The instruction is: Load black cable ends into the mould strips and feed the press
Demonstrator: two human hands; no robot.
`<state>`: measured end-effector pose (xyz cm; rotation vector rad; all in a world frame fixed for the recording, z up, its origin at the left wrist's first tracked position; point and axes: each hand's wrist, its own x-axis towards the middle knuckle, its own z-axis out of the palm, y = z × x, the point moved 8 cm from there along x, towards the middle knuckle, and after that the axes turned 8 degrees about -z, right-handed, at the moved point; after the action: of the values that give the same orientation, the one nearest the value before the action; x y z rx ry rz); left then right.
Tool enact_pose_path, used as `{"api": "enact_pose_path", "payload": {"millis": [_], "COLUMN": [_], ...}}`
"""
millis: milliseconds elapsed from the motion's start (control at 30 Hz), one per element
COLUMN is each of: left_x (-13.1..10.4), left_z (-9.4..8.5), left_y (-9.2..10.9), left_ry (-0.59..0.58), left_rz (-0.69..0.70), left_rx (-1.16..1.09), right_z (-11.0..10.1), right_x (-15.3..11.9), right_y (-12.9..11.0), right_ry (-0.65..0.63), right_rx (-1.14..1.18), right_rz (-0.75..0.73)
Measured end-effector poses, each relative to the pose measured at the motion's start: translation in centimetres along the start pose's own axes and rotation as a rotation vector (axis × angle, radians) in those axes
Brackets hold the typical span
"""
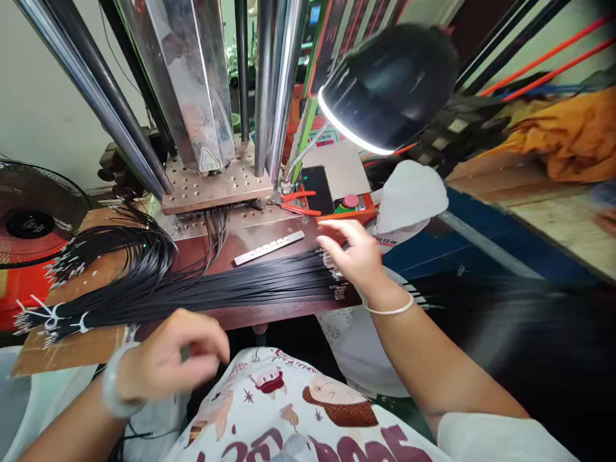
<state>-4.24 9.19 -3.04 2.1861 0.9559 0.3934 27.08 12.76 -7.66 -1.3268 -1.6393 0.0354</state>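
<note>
By the cable ends (337,276), the right hand (355,255) extends open, left hand (176,356) loosely curled.

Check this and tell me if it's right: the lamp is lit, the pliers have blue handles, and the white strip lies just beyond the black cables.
The handles are wrong: the head view shows the pliers with orange-red ones. The lamp is lit, and the white strip lies just beyond the black cables.

Blk fan (29,224) L, lit blk lamp (389,83), orng cloth (572,141) R
</note>
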Motion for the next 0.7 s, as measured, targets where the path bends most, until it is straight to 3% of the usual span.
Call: {"api": "enact_pose_path", "payload": {"millis": [100,200,300,400,500,600,700], "left_x": [2.9,5.4,7.4,8.7,9.3,10.7,13.8], "left_z": [1.8,3.6,3.3,3.3,4.3,6.8,8.0], "left_y": [-1.9,-4.2,-5.8,-5.3,-2.7,-1.6,-3.7], "left_ry": [0.157,0.187,0.185,0.106,0.086,-0.071,-0.189], "left_rz": [0.082,0.129,0.051,0.036,0.205,0.328,0.142], "left_rx": [0.278,0.464,0.494,0.544,0.600,0.606,0.597], "right_z": [-2.8,-2.7,-2.3,-2.1,-1.9,-1.8,-1.8], "right_x": [-4.1,-6.9,-7.5,-7.3,-7.0,-7.0,-7.1], "right_y": [3.9,5.4,5.2,4.7,4.4,4.3,4.4], "right_ry": [0.436,0.640,0.658,0.592,0.524,0.517,0.511], "right_rx": [0.237,0.345,0.328,0.278,0.273,0.289,0.285], "right_rz": [0.302,0.382,0.345,0.299,0.276,0.274,0.292]}}
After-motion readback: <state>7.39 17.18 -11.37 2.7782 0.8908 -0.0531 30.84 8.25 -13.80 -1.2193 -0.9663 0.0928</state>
